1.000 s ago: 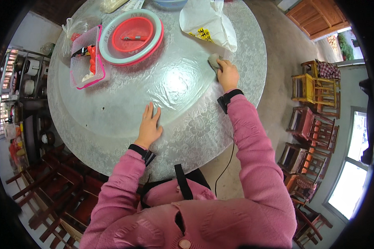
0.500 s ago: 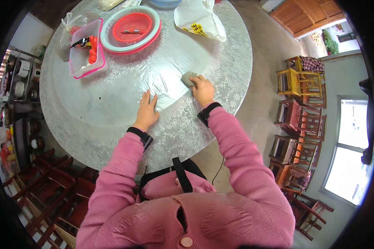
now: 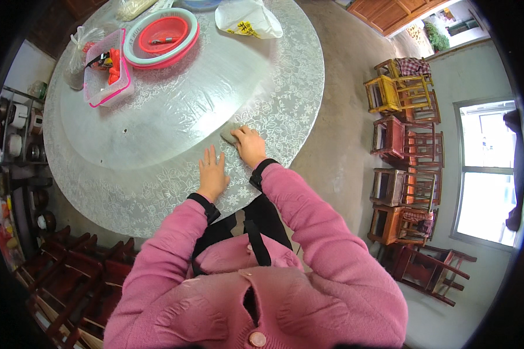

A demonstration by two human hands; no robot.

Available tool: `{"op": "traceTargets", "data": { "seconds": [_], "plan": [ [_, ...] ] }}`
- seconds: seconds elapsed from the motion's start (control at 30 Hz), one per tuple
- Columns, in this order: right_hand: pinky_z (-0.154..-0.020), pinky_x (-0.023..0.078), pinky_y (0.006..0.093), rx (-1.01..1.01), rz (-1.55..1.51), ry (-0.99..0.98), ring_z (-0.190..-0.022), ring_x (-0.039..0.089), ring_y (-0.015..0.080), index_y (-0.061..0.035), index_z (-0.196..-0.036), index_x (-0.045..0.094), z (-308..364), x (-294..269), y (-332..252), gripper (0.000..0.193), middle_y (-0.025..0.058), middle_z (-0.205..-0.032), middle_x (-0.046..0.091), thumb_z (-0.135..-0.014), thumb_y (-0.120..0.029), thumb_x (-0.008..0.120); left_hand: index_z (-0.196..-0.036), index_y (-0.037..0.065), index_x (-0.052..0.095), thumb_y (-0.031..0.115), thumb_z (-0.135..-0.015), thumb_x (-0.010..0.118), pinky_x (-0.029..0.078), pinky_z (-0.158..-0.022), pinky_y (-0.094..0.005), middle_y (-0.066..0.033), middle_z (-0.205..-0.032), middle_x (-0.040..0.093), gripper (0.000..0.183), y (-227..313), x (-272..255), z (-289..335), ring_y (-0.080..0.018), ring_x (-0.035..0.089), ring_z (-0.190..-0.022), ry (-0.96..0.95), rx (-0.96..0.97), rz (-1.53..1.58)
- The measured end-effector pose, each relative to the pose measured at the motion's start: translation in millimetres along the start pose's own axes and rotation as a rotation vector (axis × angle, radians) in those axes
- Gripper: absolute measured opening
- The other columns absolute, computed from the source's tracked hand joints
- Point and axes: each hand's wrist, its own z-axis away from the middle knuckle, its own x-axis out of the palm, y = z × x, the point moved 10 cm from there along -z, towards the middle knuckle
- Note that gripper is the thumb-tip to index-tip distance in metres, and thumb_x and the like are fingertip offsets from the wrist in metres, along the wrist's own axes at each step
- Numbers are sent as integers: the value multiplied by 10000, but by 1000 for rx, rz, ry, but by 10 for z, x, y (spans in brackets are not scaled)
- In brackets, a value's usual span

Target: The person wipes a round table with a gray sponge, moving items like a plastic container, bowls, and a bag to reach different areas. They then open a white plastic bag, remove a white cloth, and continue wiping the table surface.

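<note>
A grey-green cloth [image 3: 230,133] lies bunched on the round table [image 3: 273,104], which has a shiny, floral-patterned silvery cover. My right hand [image 3: 251,145] grips this cloth and presses it to the surface, near the edge of the raised round centre. Close by on the left, my left hand [image 3: 213,176] rests flat on the table cover with its fingers spread and nothing under them that shows. A ring sits on one of its fingers. Both wrists wear dark bands over pink sleeves.
Toward the far left stand a clear pink-rimmed bin [image 3: 108,72] and stacked basins [image 3: 135,57] with a red one inside. A white plastic bag [image 3: 256,20] lies at the far side. Wooden chairs [image 3: 390,134] line the right wall; dark red chairs [image 3: 70,267] stand at lower left.
My right hand has drawn the cloth nearer and to the left. My left hand has slid nearer to me, and the whole view has shifted somewhat.
</note>
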Motion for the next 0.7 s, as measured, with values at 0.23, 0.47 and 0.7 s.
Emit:
{"op": "traceTargets", "data": {
  "seconds": [0.23,0.47,0.7],
  "plan": [
    [-797,561,425,-156,-20,-41,-978,635,320,-177,-1149,701,45,-28,173,330,49,-1125,645,-833,-82,701,-1522,10,378,261,-795,790,274,-1174,-615,-266,-1627,238,873,358,237,-130,-440,236,-1508,-42,-18,31],
    [-802,567,415,-286,-107,-105,-991,635,329,-185,-1164,698,-127,-176,623,394,78,-1153,649,-795,-47,683,-1549,24,331,363,-811,797,296,-1158,-610,-278,-1620,256,937,651,365,-310,-478,279,-1479,45,-254,19],
    [-819,558,429,-277,-116,-96,-997,632,318,-186,-1187,697,-483,-578,1519,426,49,-1146,656,-782,-52,708,-1593,96,275,433,-846,769,272,-1129,-688,-254,-1621,279,957,745,348,-399,-464,312,-1470,0,-499,-70]
  ]
}}
